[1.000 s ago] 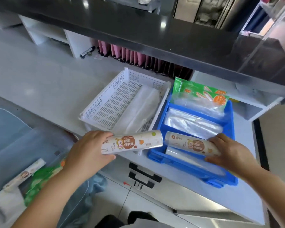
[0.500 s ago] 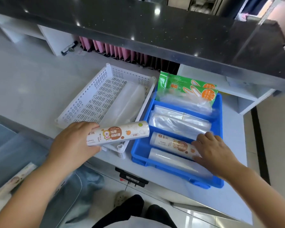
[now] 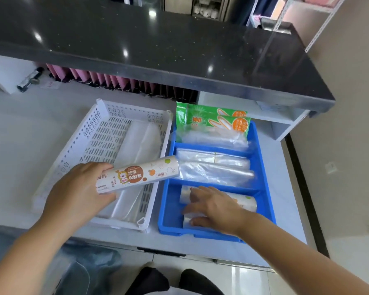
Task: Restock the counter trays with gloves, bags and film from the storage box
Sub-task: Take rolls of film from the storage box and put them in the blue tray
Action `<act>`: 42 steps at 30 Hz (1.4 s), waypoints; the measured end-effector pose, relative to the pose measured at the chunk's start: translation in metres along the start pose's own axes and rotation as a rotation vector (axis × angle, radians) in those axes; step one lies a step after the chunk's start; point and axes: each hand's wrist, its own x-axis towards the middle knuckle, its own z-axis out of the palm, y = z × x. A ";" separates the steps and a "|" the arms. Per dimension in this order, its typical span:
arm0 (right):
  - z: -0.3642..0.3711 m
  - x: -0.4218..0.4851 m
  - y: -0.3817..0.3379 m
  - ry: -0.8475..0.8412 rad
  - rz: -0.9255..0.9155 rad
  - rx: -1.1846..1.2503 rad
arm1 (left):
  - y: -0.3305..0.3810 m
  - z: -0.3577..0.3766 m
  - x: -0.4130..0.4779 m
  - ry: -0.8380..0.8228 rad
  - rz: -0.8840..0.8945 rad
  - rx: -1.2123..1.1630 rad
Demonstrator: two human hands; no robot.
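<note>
Now the left hand (image 3: 79,194) grips a film roll (image 3: 141,174) just left of the blue tray (image 3: 169,205); the right hand (image 3: 213,206), fingers spread, presses rolls (image 3: 245,204) in its nearest compartment. Best nudge those snug to one wall, then lay the held roll parallel.

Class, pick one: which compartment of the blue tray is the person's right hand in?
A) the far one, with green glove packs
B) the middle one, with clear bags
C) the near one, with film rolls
C: the right hand rests on film rolls in the blue tray's near compartment.
</note>
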 end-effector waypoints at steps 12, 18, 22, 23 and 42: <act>-0.007 -0.009 -0.009 0.002 -0.077 -0.089 | 0.021 0.006 0.022 -0.036 0.116 0.000; -0.011 -0.006 -0.013 -0.027 -0.055 -0.089 | 0.028 0.007 0.021 -0.038 0.145 0.028; -0.023 -0.024 -0.008 0.046 -0.021 -0.032 | 0.028 0.006 0.019 -0.034 0.155 0.029; -0.025 -0.030 -0.006 0.059 0.001 -0.022 | 0.029 0.006 0.018 -0.030 0.161 0.027; -0.090 -0.101 0.012 0.758 0.423 0.449 | 0.127 0.082 -0.003 -0.417 0.410 -0.125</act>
